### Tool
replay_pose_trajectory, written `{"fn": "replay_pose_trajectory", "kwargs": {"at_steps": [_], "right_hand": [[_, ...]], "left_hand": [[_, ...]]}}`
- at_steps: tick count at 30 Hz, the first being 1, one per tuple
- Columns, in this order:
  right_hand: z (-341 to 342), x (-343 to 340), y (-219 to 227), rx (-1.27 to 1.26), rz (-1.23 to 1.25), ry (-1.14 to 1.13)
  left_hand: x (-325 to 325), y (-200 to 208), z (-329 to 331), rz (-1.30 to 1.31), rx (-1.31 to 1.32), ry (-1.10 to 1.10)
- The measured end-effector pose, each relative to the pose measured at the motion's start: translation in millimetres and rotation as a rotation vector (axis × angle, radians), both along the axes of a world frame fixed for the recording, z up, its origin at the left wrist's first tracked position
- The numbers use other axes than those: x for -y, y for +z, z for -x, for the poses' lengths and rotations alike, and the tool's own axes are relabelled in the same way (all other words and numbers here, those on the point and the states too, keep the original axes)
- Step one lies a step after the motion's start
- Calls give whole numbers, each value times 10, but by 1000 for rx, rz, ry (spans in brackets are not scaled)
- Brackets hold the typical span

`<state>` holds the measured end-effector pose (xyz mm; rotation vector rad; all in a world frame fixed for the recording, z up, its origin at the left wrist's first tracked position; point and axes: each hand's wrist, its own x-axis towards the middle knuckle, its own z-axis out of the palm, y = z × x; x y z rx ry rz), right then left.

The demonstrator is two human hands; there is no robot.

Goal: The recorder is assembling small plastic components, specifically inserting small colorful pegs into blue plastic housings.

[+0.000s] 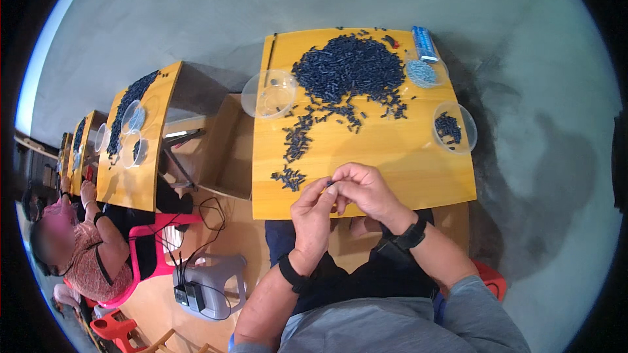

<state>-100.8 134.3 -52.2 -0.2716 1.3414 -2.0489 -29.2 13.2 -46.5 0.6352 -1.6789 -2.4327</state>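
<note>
Head view: a small dark piece [329,184] is pinched between the fingertips of the left hand [313,212] and the right hand [364,189], both closed on it just above the near edge of a yellow table [392,170]. A large heap of dark pieces [348,68] is spread across the far half of the table, with a thinner trail [297,140] running toward the hands. An empty clear bowl [269,94] is seen at the left edge, a bowl of dark pieces [453,128] at the right, and a bowl of silvery bits [424,73] beyond it. A seated co-worker [78,248] is visible at a neighbouring table [134,176] to the left.
</note>
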Motion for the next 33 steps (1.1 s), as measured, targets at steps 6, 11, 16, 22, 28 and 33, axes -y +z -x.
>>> {"fn": "replay_pose_trajectory", "kwargs": {"at_steps": [6,11,16,22,28,33], "right_hand": [[-115,25,-85,-44,-86,7],[45,-140,-151,-209,-265,-2],[781,-550,-462,-788,-951,-441],[1259,-738,-529,-834,-1225,-470],[1343,-620,-469,-857,-1360,-435],[1378,-553,-520,-932,-1475,-398]], "left_hand": [[-10,106,-36,-176,154,54],[61,-18,35,-132,154,1],[161,-315,-35,-54,198,-105],[150,-516,-48,-42,254,-207],[192,-512,15,-40,305,-219],[195,-633,11,1,288,-227]]}}
